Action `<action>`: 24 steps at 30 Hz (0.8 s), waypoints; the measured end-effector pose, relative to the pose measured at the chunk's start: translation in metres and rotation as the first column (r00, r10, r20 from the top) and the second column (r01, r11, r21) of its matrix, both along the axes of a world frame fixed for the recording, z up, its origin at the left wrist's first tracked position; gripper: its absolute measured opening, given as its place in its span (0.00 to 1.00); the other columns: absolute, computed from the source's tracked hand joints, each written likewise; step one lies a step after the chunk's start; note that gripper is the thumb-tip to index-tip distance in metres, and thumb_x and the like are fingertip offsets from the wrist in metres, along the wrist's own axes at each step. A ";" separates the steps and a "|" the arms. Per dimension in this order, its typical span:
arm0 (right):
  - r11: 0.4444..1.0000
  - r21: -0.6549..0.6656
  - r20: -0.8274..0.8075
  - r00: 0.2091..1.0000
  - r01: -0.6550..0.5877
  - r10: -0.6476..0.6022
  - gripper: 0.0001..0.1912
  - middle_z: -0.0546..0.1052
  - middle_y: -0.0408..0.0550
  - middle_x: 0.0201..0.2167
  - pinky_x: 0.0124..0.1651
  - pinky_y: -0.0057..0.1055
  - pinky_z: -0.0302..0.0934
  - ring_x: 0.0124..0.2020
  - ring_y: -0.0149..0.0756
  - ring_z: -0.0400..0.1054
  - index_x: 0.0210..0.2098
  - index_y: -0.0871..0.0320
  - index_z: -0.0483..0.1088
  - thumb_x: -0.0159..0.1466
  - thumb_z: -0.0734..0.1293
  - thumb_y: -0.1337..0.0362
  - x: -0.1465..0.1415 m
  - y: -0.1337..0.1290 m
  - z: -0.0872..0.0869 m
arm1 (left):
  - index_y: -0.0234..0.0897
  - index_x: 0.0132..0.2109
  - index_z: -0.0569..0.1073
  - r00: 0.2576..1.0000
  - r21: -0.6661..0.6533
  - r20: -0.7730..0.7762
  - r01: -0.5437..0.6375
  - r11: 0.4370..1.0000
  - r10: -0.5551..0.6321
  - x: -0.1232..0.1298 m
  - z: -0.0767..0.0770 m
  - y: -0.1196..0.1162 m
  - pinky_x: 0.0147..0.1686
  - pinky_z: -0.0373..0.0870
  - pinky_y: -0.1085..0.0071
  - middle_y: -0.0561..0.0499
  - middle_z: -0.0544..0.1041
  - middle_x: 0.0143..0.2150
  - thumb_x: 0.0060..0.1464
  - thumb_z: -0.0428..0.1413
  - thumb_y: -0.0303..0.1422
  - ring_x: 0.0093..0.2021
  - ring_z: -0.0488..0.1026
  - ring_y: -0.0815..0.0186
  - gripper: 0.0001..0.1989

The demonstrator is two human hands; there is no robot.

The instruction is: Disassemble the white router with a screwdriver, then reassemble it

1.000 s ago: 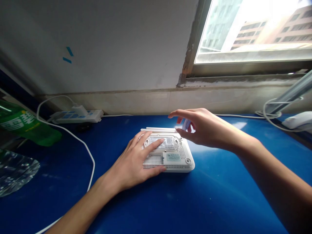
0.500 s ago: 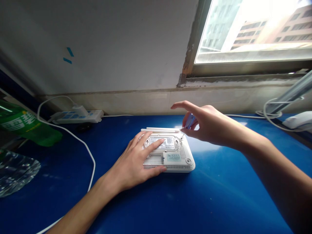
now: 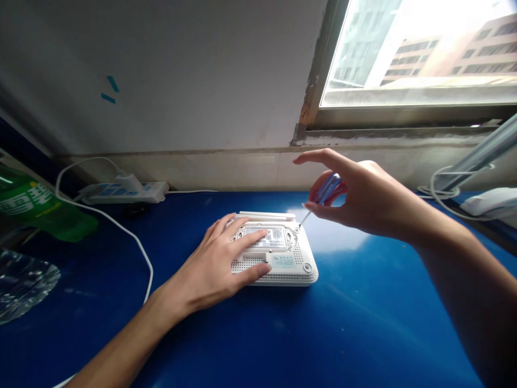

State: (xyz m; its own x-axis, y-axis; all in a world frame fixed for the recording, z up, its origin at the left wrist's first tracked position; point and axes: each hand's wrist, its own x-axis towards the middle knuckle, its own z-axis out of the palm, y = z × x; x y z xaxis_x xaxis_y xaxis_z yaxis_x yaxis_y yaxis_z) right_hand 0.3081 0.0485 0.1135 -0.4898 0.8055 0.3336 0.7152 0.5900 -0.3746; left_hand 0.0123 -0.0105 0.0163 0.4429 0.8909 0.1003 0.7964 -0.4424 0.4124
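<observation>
1. Main item: white router (image 3: 294,275) lying upside down on a glossy blue desk (image 3: 383,328), vented underside up; two flat white antennas (image 3: 266,215) folded along its far edge.
2. Left hand (image 3: 210,264): open, spread and pressed down on the router; its fingers (image 3: 254,234) lie across the underside and the label area.
3. Right hand (image 3: 365,196): closed on a small screwdriver (image 3: 328,189) with a translucent blue handle, pinched between thumb and fingers; index finger lifted clear; thin shaft angled down, tip just at the corner screw recess (image 3: 297,229); can't tell if it's seated.
4. Risks: the shaft's tilt could make the tip cam out and strip the screw head; a slip could score the plastic or label; the router could skid on the slick desk if left-hand pressure drops.
5. Writing: main label (image 3: 272,235) and smaller sticker (image 3: 283,261) both carry print, too small to read; no router brand legible; green bottle (image 3: 28,207) at far left has large Chinese characters, possibly Sprite, not certain.
6. Around: power strip (image 3: 125,193) with white charger (image 3: 129,183); white cable (image 3: 137,242); crumpled clear plastic (image 3: 22,285); window (image 3: 420,54) above.
</observation>
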 end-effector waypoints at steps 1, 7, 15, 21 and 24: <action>1.000 -0.021 -0.035 0.999 -0.002 0.001 0.35 0.83 0.45 0.32 0.30 0.34 0.73 0.27 0.42 0.79 0.69 0.48 0.67 0.64 0.75 0.61 0.002 0.000 0.002 | 0.55 0.71 0.74 1.000 0.017 0.018 -0.022 1.000 0.021 0.004 0.003 0.001 0.74 0.56 0.30 0.48 0.65 0.78 0.68 0.56 0.58 0.80 0.50 0.36 0.30; 0.989 -0.114 -0.193 0.979 -0.093 0.069 0.32 0.83 0.42 0.31 0.32 0.34 0.75 0.30 0.43 0.80 0.65 0.48 0.70 0.63 0.77 0.57 0.012 0.002 0.008 | 0.42 0.62 0.82 0.975 0.045 0.214 0.044 0.998 -0.053 0.051 0.023 0.019 0.74 0.63 0.42 0.47 0.81 0.65 0.65 0.65 0.47 0.76 0.62 0.42 0.24; 0.989 -0.133 -0.224 0.974 -0.064 0.033 0.34 0.83 0.38 0.29 0.32 0.33 0.74 0.30 0.42 0.80 0.65 0.47 0.70 0.61 0.76 0.63 0.026 0.006 0.013 | 0.41 0.42 0.88 0.943 0.118 0.299 0.119 0.986 -0.149 0.102 0.021 0.057 0.57 0.79 0.62 0.50 0.89 0.46 0.65 0.66 0.30 0.56 0.83 0.55 0.04; 0.972 -0.232 0.028 0.999 0.047 -0.042 0.32 0.84 0.43 0.29 0.28 0.32 0.71 0.29 0.43 0.80 0.64 0.48 0.73 0.60 0.76 0.60 0.067 0.012 0.020 | 0.39 0.40 0.88 0.966 0.051 0.106 0.230 0.972 -0.234 0.123 0.019 0.082 0.52 0.78 0.63 0.46 0.88 0.43 0.62 0.65 0.27 0.49 0.84 0.54 0.06; 0.933 -0.353 0.082 0.996 0.063 -0.036 0.33 0.85 0.44 0.29 0.25 0.31 0.68 0.27 0.42 0.80 0.65 0.50 0.72 0.61 0.75 0.59 0.084 0.012 0.020 | 0.39 0.37 0.88 0.957 0.013 0.000 0.289 0.957 -0.289 0.137 0.020 0.084 0.47 0.77 0.63 0.46 0.87 0.40 0.59 0.64 0.24 0.46 0.84 0.54 0.08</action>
State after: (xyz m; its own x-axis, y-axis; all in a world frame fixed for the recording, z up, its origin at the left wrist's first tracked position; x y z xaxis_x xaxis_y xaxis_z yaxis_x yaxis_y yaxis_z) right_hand 0.3916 0.0610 0.1334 -0.4585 0.8886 -0.0142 0.7735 0.3911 -0.4988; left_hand 0.1497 0.0731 0.0367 0.6813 0.7235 0.1116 0.6331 -0.6589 0.4063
